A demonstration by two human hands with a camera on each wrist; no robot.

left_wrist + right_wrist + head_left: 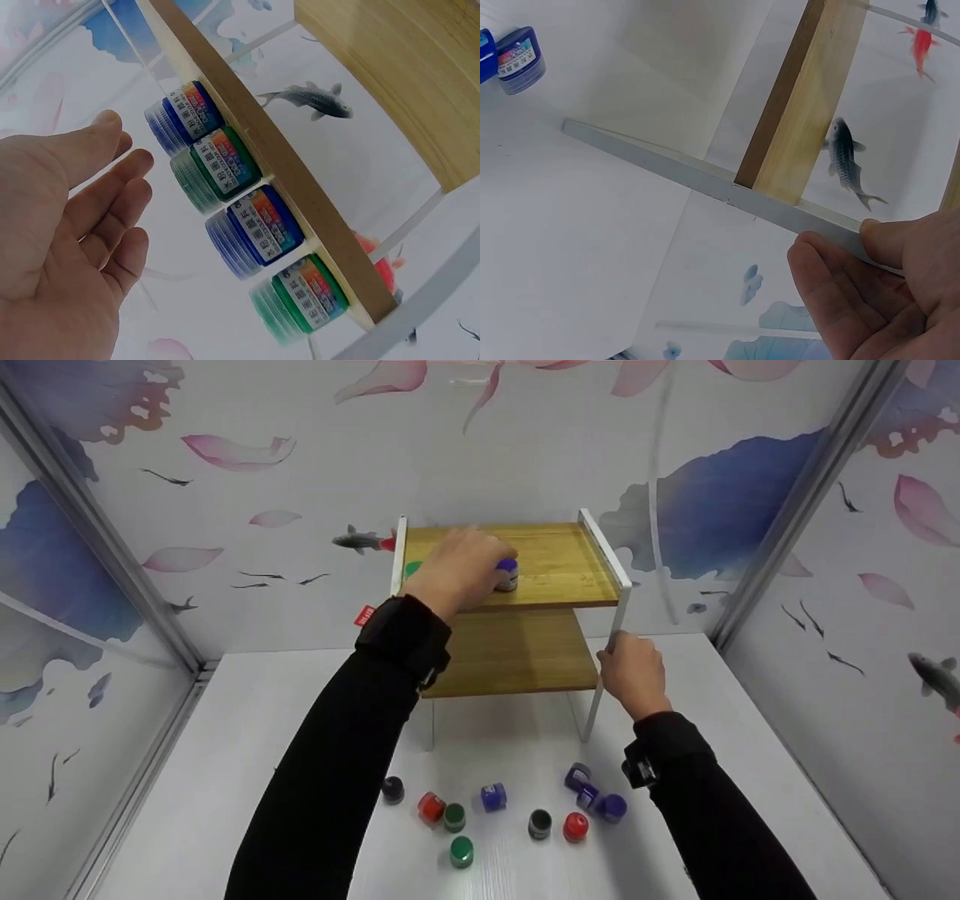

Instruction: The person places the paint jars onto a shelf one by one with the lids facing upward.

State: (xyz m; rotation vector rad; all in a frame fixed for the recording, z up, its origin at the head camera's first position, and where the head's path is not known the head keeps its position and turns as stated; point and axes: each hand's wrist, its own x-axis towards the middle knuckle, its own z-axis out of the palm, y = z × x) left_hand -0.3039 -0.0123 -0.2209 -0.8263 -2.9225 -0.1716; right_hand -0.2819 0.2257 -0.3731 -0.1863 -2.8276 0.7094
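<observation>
A two-tier rack with wooden shelves and a white metal frame (604, 551) stands at the back. Several small paint jars line the front edge of its top shelf (559, 562), blue and green alternating in the left wrist view. One blue jar (253, 231) sits between two green jars (217, 169). My left hand (461, 566) is over that row, hiding most of it in the head view. Its fingers (124, 191) are loosely bent and apart from the jars, with nothing held. My right hand (634, 671) pinches the rack's right front leg (810, 219) between thumb and fingers.
On the white tabletop in front of the rack lie loose jars: a black jar (392, 790), a tipped red jar (431, 808), green jars (461, 852), and a blue cluster (587, 796) at the right. A lower shelf (517, 652) hangs beneath the top one. Patterned walls enclose the table.
</observation>
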